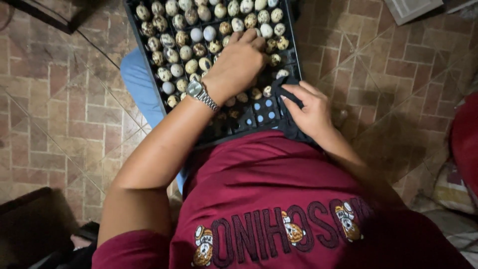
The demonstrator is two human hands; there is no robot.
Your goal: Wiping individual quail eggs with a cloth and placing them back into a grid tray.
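A: Describe the tray and its load.

B: The black plastic egg tray [294, 60] rests across the person's lap, above the tiled floor [64, 99]. Its cells form a regular grid. Most cells hold small speckled quail eggs [185, 52], cream to pale blue with brown blotches. The rows nearest the body are unfilled, and blue shows through their round holes [263, 110].

A: State of the left hand?

B: The left hand [239, 62] lies palm-down on the eggs near the tray's middle. The fingers are curled together over the eggs under them. Whether an egg is gripped inside cannot be told, since the palm hides it. A metal wristwatch [200, 93] sits on that wrist.

A: And the right hand?

B: The right hand [309, 110] is at the tray's near right corner. Its fingers and thumb are pinched on the black rim there.

A: Orientation of the tray?

B: Its long axis runs away from the body, toward the top of the view, tilted slightly leftward. The far end is cut off by the frame. Each egg stands on end in its cell.
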